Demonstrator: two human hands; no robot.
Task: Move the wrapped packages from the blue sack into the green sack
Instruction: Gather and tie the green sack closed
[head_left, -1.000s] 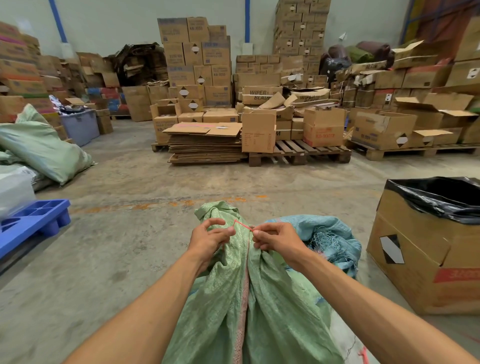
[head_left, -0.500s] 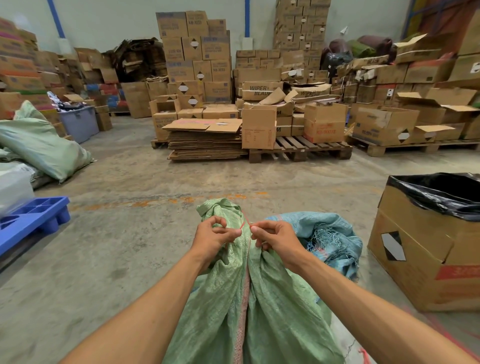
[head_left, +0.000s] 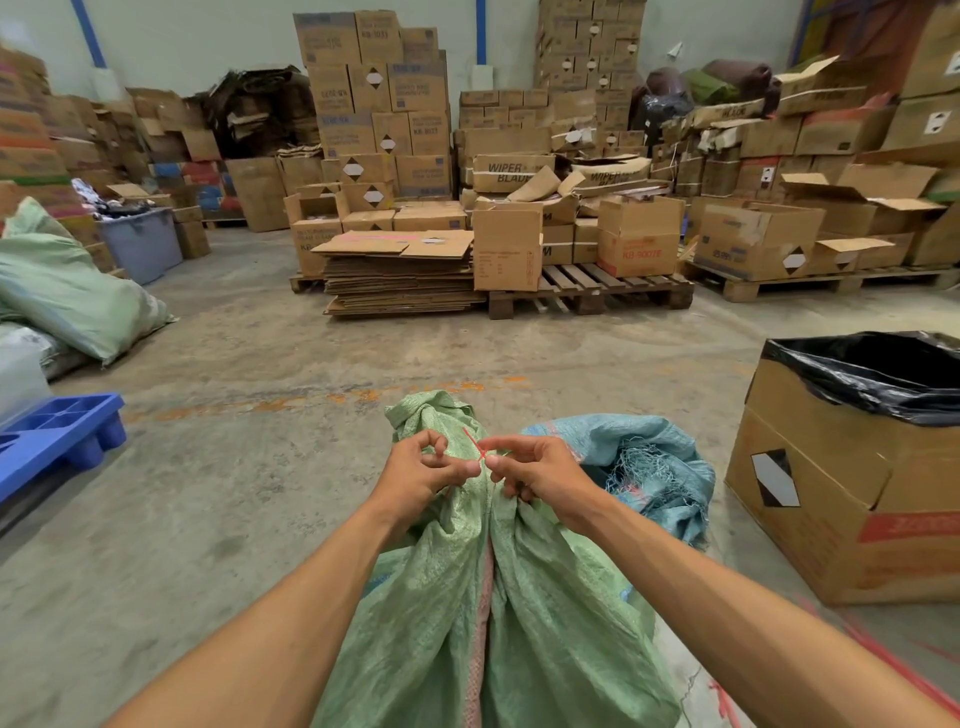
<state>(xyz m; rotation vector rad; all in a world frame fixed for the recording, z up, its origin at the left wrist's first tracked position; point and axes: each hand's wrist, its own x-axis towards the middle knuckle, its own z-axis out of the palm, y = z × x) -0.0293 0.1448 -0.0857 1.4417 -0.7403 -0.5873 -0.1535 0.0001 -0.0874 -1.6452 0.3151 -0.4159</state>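
Setting: a warehouse with a bare grey concrete floor (head_left: 260, 467), seen from a camera worn on a person's head, looking forward and down along both forearms.
Green sack: a large pale green woven plastic sack (head_left: 519, 613) stands directly in front of the person, its neck gathered into a bunch at the top, a pinkish seam running down its middle.
Left hand: the left hand (head_left: 421, 475) is at the gathered neck of the green sack, fingers curled, thumb and fingertip pinching a thin red string (head_left: 475, 446).
Right hand: the right hand (head_left: 535, 475) sits just beside the left, at the same neck; its thumb and forefinger pinch the other part of the red string, and its lower fingers curl into the sack cloth.
Blue sack: a crumpled light blue woven plastic sack (head_left: 639, 462) lies slumped on the floor just behind and to the right of the green sack, touching it, with frayed threads at its open edge.
Wrapped packages: none can be seen; whatever the sacks hold is hidden.
Right side: a big brown cardboard box lined with a black plastic bag (head_left: 857, 483).
Left side: a blue plastic pallet (head_left: 57, 436), and further back another filled pale green sack (head_left: 67, 296).
Background: stacked brown cardboard boxes (head_left: 384, 135) and flattened cardboard on wooden pallets (head_left: 597, 291).
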